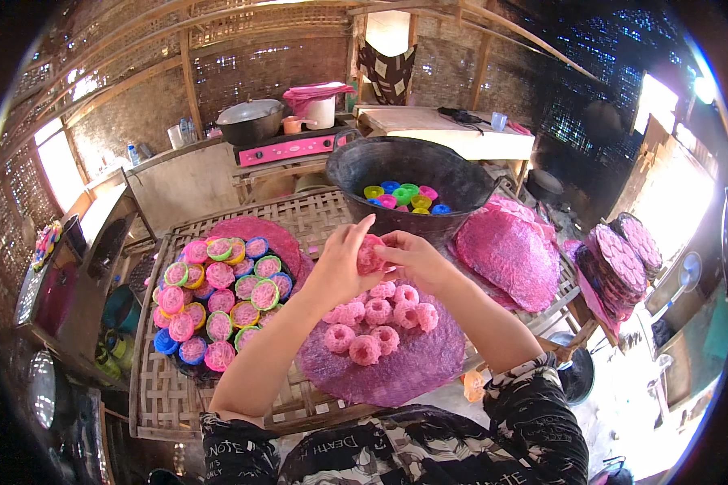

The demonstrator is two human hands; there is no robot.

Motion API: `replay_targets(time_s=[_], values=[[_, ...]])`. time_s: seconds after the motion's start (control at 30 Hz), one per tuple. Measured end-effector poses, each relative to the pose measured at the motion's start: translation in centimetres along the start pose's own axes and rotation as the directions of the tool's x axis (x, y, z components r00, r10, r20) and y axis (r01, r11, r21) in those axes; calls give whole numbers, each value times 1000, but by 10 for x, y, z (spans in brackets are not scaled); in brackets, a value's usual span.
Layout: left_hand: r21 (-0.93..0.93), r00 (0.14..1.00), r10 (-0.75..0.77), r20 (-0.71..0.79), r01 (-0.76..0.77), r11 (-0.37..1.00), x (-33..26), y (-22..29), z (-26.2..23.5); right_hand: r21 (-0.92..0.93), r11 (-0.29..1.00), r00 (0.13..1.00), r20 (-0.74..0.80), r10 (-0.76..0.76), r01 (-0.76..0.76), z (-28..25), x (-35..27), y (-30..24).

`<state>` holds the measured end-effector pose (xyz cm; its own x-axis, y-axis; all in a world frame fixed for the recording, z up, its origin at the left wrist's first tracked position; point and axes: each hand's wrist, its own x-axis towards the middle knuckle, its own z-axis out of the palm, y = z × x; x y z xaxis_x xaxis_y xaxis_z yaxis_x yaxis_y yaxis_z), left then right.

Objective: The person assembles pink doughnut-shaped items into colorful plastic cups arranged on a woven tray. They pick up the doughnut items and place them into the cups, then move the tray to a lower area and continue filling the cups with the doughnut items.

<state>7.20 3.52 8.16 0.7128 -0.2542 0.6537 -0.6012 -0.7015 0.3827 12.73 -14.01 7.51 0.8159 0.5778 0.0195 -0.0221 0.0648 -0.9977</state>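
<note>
Sheet, round, purple: bears pink stranded rings. Pink piece: above sheet's far edge, pinched between left hand and right hand; excess pressure might crumble it, a slip dent rings below. Black basin: beyond sheet.

A slatted, woven table bears a wide black basin, a purple round sheet and heaped pink sheets.

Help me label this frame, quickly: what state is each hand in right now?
Left hand: partly closed, holding a pink piece.
Right hand: fingers closed on the same piece's right side.
</note>
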Motion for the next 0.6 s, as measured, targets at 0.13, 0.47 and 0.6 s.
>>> replay_targets(time_s=[0.13,0.47,0.6], values=[[75,987,161,14,-161,984,6,9,7,-158,982,975,-177,-135,107,-42,-19,2],[395,906,-353,233,243,886,-55,-77,-73,-935,349,919,-81,-386,64,-89,-35,29],[349,867,-392,309,280,894,-91,-111,-103,-975,56,552,73,-831,213,-86,-24,-17]])
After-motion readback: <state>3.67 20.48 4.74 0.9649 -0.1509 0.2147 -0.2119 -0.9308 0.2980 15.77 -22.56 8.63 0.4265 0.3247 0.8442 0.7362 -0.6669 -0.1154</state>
